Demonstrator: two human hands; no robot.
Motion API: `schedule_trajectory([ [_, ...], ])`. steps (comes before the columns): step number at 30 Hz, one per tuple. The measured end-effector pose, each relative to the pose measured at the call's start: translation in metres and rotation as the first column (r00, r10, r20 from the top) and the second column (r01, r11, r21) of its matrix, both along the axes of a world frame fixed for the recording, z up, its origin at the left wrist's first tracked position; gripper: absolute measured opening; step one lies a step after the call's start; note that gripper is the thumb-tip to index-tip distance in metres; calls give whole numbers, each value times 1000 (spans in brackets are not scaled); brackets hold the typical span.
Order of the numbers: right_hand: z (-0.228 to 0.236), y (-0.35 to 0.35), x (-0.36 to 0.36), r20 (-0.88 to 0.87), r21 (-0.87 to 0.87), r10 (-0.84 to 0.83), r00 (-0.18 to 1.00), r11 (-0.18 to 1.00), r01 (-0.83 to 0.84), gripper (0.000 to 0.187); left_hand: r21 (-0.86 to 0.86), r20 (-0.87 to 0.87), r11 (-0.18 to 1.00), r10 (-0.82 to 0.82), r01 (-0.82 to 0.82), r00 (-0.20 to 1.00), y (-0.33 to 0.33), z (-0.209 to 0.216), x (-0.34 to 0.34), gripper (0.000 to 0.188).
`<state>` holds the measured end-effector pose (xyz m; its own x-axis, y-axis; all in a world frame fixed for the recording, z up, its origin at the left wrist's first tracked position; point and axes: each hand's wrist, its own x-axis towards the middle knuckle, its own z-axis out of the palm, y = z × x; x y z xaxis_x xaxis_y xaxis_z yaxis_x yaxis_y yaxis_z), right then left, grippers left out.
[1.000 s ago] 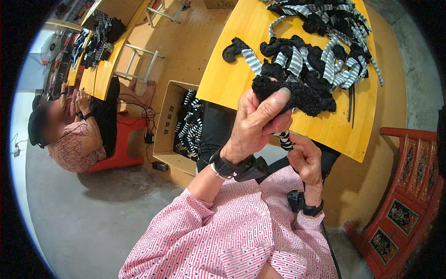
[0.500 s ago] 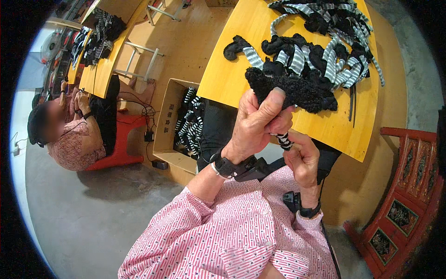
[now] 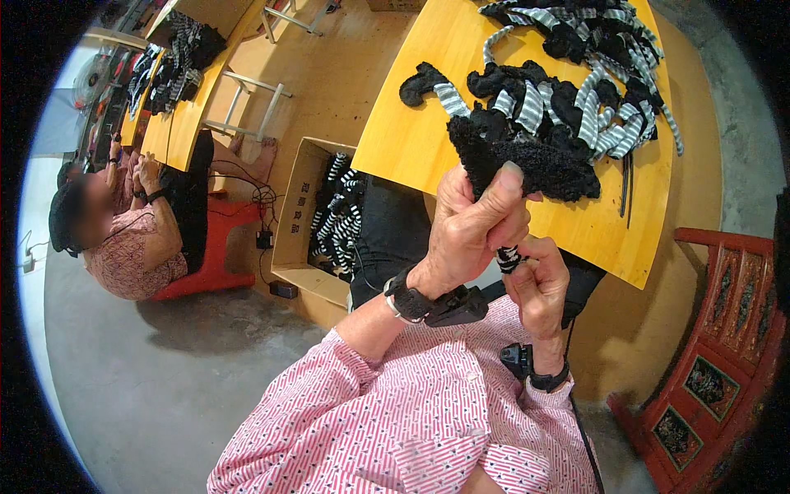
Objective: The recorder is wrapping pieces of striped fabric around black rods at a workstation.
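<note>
Left hand: clenched on black fleece | right hand: pinching striped tube | cardboard box: dark characters

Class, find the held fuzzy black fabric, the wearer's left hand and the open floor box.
Fuzzy black fabric (image 3: 553, 170), head view: broad right part.
Left hand (image 3: 477, 226), head view: its back.
Floor box (image 3: 291, 235), head view: left side.

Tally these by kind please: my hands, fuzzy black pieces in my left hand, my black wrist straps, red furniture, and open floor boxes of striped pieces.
Hands, left hand and right hand: 2
Fuzzy black piece: 1
Black wrist straps: 2
Red furniture, stool and carved wooden piece: 2
Open floor box: 1
Total: 8
</note>
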<state>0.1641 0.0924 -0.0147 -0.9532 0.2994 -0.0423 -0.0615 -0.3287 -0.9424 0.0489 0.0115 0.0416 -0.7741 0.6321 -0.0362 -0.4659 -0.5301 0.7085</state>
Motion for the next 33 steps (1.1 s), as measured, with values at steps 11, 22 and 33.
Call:
schedule_trajectory([
  [11, 6, -5, -10, 28, -17, -43, 999, 999, 44, 10, 87, 75, 996, -40, 33, 996, -1, -7, -3, 31],
  [22, 5, -6, -22, -146, 775, -281, 949, 564, 286, 25, -224, -378, 880, 318, -420, 869, 13, -6, -12, 35],
  [33, 2, -11, -22, -318, 904, -264, 911, 205, 375, 22, -63, 86, 943, 331, -327, 940, 10, -3, -24, 38],
])
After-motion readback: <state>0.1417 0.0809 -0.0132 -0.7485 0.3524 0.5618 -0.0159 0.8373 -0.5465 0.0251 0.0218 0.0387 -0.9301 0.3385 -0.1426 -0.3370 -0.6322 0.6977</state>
